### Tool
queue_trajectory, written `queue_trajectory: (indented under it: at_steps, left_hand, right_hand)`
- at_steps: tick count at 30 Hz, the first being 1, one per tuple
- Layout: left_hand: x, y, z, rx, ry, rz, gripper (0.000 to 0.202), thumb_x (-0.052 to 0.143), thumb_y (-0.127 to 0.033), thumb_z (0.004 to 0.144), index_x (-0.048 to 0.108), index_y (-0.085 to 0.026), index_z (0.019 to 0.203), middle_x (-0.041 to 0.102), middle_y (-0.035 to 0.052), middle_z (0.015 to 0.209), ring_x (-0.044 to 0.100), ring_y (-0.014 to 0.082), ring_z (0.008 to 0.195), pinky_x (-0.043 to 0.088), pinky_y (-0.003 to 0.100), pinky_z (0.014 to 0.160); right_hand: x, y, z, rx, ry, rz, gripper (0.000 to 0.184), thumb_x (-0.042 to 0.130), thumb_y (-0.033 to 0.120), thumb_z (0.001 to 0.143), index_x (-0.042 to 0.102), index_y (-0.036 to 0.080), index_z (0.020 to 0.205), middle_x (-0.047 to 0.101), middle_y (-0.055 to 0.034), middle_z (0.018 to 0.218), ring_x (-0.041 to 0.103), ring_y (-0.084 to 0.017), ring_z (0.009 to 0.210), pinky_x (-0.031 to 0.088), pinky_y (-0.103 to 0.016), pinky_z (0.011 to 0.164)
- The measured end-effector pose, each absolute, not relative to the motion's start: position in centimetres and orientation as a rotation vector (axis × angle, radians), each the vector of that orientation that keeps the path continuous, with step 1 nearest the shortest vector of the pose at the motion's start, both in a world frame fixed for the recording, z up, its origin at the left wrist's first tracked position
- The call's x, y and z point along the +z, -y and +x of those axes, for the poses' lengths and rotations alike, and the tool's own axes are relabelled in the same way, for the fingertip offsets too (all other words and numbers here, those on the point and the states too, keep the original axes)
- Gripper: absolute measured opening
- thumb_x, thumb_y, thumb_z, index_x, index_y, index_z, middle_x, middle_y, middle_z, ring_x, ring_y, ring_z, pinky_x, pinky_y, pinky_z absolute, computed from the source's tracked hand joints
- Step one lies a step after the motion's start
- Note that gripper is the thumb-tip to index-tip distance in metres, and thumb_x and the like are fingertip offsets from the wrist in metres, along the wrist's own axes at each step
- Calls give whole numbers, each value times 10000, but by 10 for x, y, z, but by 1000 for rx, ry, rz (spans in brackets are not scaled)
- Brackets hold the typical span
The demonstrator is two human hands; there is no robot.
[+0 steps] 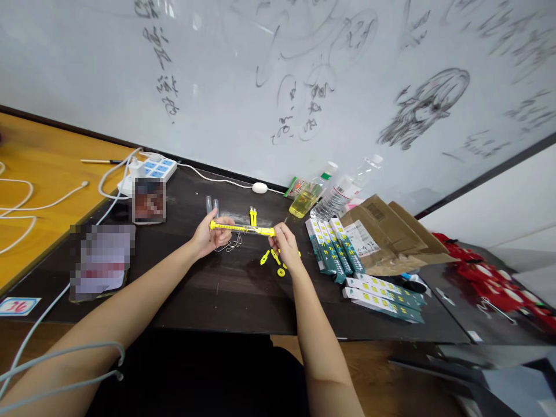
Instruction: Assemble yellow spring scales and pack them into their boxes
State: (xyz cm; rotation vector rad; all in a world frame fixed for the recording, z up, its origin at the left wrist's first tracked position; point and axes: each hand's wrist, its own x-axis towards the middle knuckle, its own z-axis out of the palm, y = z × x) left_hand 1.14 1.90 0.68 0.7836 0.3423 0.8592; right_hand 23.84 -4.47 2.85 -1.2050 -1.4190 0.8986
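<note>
Between my hands a clear tubular spring scale (243, 229) with yellow ends and a yellow marked strip lies level above the dark table. My left hand (211, 236) is closed round its left end, thumb on top. The right end sits between the thumb and fingers of my right hand (285, 243). Behind my left hand stand clear tubes (212, 205). Yellow rod-like parts (253, 216) lie beyond the scale. Thin metal wire hooks (232, 243) are just below it. Small yellow pieces (264, 257) and a yellow ring (281, 272) lie by my right hand, which partly hides others.
To the right are several green-and-white boxes (324, 249), a cardboard box (382, 229), a bottle of yellow liquid (307, 200) and a clear bottle (336, 197). A power strip (158, 168) with white cables stands back left. A whiteboard (226, 104) rises behind the table.
</note>
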Motion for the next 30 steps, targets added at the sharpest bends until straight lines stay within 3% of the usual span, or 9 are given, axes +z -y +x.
queue_trajectory:
  at_steps: [4,9,16,21,27,30]
  left_hand:
    - [16,-16,8,768,-327,799,547,353,-603,867,630,-132,901,509,19,510,459,123,394,323,218,383]
    - [18,-17,5,721,-324,780,548,343,-619,851,600,-143,938,538,28,546,479,129,415,316,211,380]
    - [12,-20,6,769,-314,828,391,456,-471,807,600,-138,953,594,50,609,481,125,426,326,207,378]
    - [11,-20,8,793,-340,832,342,470,-400,781,595,-138,962,632,70,619,488,128,422,326,203,371]
    - [14,-14,13,743,-373,861,300,477,-384,789,558,-163,975,650,56,628,492,110,402,332,189,361]
    - [15,-13,14,779,-371,884,285,547,-354,772,542,-180,996,653,31,660,477,82,401,306,160,343]
  right_hand:
    - [29,44,242,915,1382,-1172,338,494,538,845,391,227,762,483,76,572,370,-45,393,263,-155,355]
    - [30,43,244,921,1382,-1111,298,547,491,832,404,230,812,505,83,590,439,-50,402,358,-164,377]
    - [29,41,248,878,1385,-1026,273,617,441,798,464,229,875,522,53,702,549,-87,568,518,-231,512]
    - [28,40,249,820,1412,-1028,237,591,419,820,466,224,870,506,56,697,543,-75,546,511,-236,551]
    - [25,37,247,854,1323,-1052,251,572,442,818,423,242,851,336,104,564,370,-59,432,452,-202,433]
    - [25,37,248,870,1337,-1039,247,572,442,819,440,238,860,392,89,607,427,-62,469,465,-208,458]
